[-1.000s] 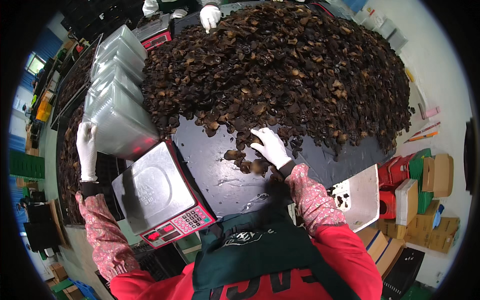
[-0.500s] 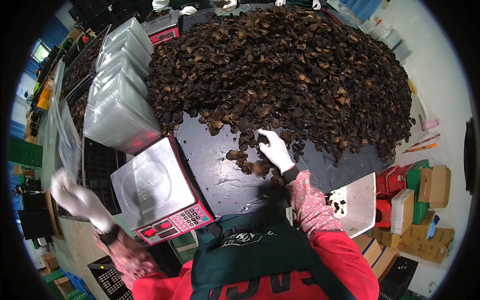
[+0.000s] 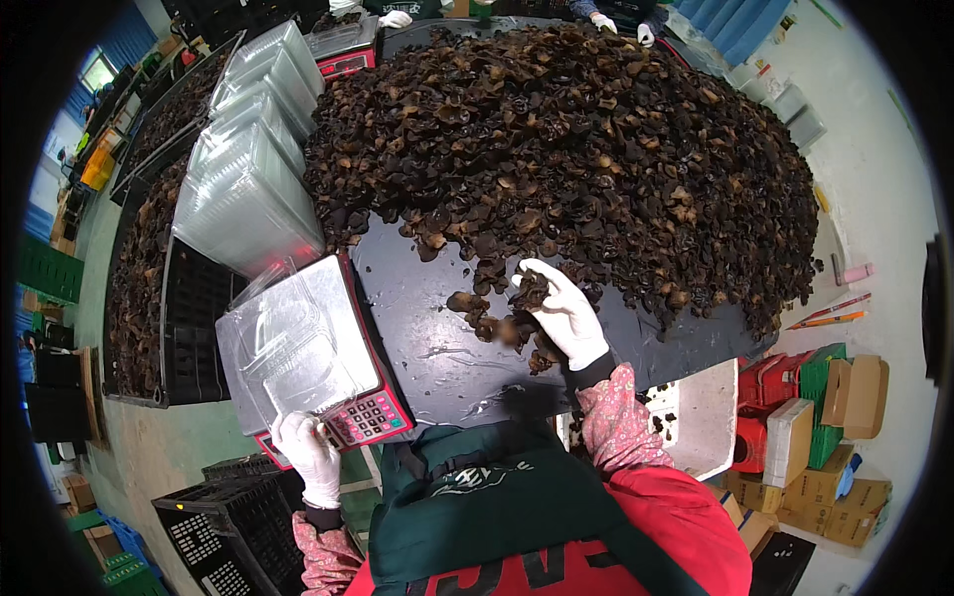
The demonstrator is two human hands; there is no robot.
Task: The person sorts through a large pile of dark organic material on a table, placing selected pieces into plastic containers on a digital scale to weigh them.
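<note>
White-gloved fingers of the right hand [image 3: 568, 318] grip a dark, ruffled clump [image 3: 534, 290], to the right of the red-edged scale [image 3: 378, 422]. The fingers of the left hand [image 3: 308, 462], at the scale's near edge, pinch the near rim of a clear tray [image 3: 268, 358]. The tray lies over the scale's plate; whether it sits fully flat cannot be told.

Risk 1: a tug or downward press by the left fingers may tilt the thin tray, slide it off the plate or disturb the reading.

Risk 2: the tray or the left fingers may press a key, since both are close to the scale's keypad [image 3: 368, 421].

Risk 3: a loose grip on the irregular clump may shed pieces onto the dark surface [image 3: 422, 372] right of the scale, near the loose pieces [image 3: 480, 320].

Risk 4: a leftward sweep may topple the tray stack [image 3: 243, 214], which stands just beyond the scale.

Risk 5: digging low into the large heap [image 3: 556, 169], beyond and right of the scale, may cause a slump.
</note>
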